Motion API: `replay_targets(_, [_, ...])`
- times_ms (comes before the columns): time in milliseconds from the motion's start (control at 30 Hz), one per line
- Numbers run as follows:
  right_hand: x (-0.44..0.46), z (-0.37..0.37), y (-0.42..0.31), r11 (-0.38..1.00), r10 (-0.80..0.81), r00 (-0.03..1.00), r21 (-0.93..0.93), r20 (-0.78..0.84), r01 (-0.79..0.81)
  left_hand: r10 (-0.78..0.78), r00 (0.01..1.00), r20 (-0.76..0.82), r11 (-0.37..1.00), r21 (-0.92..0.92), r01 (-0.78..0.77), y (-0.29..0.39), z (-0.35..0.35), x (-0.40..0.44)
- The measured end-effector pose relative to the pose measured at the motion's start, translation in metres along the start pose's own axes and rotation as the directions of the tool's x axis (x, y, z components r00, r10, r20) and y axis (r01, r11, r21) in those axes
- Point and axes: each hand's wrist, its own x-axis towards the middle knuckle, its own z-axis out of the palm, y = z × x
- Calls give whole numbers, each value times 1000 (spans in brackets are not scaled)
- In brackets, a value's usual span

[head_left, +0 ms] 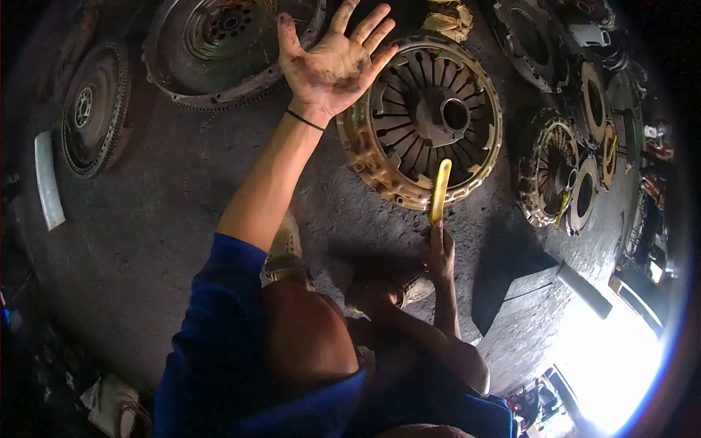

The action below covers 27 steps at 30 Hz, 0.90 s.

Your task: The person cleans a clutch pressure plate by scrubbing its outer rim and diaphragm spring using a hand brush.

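Note:
My left hand [332, 69] is raised high with the palm facing me, fingers spread, dark grease smeared on the palm. It holds nothing and covers part of the rim of a clutch pressure plate [432, 117]. That plate lies on the ground in front of me, rusty brown, with radial spring fingers around a central hub. My right hand [439, 252] is wrapped round a brush [440, 191] with a yellow handle and short dark bristles along its left side. The brush points away from me, its far end overlapping the plate's near rim in view; whether it touches cannot be told.
A large round housing [164, 77] and a toothed flywheel [95, 109] lie to the left, near a pale curved strip [49, 181]. To the right are another pressure plate [551, 168] and several metal rings [583, 197]. A crumpled yellowish bundle [447, 20] lies behind.

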Motion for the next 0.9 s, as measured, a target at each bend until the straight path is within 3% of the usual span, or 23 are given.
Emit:
replay_targets(33, [5,-2,9,1000,-6,1000,-8,7,6,-9,1000,18,999,38,8,1,-5,0])
replay_targets(67, [11,-3,17,998,-62,998,-30,9,62,-28,999,37,992,-122,33,4,-8,-2])
replay_targets(133, [22,-4,29,932,-282,959,-247,-28,267,-62,985,-158,970,223,96,10,0,0])
replay_targets(200, [13,-5,16,969,-190,981,-167,-46,180,-19,928,-373,835,504,220,11,6,0])
replay_targets(233, [5,-3,0,983,-143,988,-126,-55,136,-56,950,-306,831,514,214,18,-12,-6])
replay_targets(300, [4,-7,-3,998,-5,999,-55,-35,3,-93,941,-325,767,579,276,46,-77,-29])
replay_targets(333, [2,-5,-6,999,15,998,-47,-63,-18,-60,935,-350,816,523,248,33,-58,-35])
replay_targets(400, [-2,0,-4,999,-11,997,-41,-79,8,-88,965,-246,847,492,202,33,-61,-48])
replay_targets(433, [-4,-2,-3,999,-24,995,-39,-95,21,92,905,-415,769,607,200,18,-45,-57])
replay_targets(467, [2,-7,19,999,-50,997,0,-54,50,56,902,-427,782,580,226,14,-44,-63])
replay_targets(533, [-2,-3,21,962,-261,962,-104,-85,252,-75,909,-410,836,472,282,16,-46,-73])
replay_targets(600, [-5,-5,17,999,-34,998,-12,-51,33,-128,900,-417,870,389,304,10,-49,-76])
replay_targets(700, [-15,-4,8,1000,8,1000,22,-14,-8,-199,902,-382,879,337,336,6,-47,-71])
replay_targets(833, [-16,-6,28,936,-179,965,-270,192,227,-199,915,-351,888,330,320,-3,-34,-60])
replay_targets(900, [-20,1,20,916,-53,964,-371,262,151,-113,889,-444,876,378,300,-12,-21,-56])
